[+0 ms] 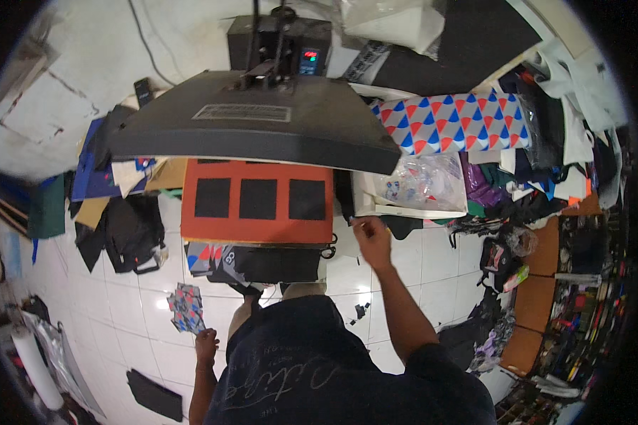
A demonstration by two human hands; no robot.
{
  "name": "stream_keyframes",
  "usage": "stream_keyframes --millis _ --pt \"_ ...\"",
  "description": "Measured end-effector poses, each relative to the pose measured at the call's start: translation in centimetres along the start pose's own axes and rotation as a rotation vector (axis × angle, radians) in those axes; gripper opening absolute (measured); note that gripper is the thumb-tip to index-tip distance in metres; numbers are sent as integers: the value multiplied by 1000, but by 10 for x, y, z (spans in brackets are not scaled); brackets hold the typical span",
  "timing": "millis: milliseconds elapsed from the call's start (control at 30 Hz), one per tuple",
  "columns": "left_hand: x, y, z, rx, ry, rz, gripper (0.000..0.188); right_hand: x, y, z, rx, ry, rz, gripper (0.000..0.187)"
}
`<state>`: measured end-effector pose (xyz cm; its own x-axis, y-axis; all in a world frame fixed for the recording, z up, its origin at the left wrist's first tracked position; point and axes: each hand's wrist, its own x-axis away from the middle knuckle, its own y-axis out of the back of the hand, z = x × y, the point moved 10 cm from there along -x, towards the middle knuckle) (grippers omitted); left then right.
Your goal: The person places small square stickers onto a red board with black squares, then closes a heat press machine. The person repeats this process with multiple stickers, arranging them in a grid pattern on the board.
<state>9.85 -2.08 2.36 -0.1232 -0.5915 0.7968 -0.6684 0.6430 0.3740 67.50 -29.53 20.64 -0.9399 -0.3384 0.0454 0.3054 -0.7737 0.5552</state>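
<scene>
Head view: I see black squares [258, 199] spaced on the orange pad [262, 231], likely avoiding overlap. Below-left of it, the left hand [206, 347] apparently pinches patterned pieces [186, 309]; right of it, I can't tell the right hand's grip [372, 239].

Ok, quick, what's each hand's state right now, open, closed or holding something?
Left hand: fingers curled, seen beside the patterned pieces; any hold can't be told.
Right hand: fingers bent near the white box; any hold can't be told.
</scene>
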Motion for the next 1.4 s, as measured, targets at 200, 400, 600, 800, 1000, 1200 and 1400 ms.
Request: stream_keyframes --millis 200,400,600,800,1000,1200,1400 --pt "0 12 -53 -102 -120 -21 29 -86 98 -11 -118 101 -285 15" --pt "12 12 -92 -23 -179 -59 27 3 -46 58 3 -18 812 14" --pt "14 -12 -71 -7 -108 -21 27 101 -164 -32 449 92 846 53" --pt "21 -19 -42 -25 -74 -24 29 97 -162 -27 711 359 546 72" --pt "32 -21 -23 -26 -37 -28 33 100 -162 -37 633 466 535 64" --pt "33 -21 -64 -55 -186 -35 30 99 -143 -1 458 548 458 52" --pt "133 -127 -262 116 -504 496 36 104 -117 95 35 336 519 51"
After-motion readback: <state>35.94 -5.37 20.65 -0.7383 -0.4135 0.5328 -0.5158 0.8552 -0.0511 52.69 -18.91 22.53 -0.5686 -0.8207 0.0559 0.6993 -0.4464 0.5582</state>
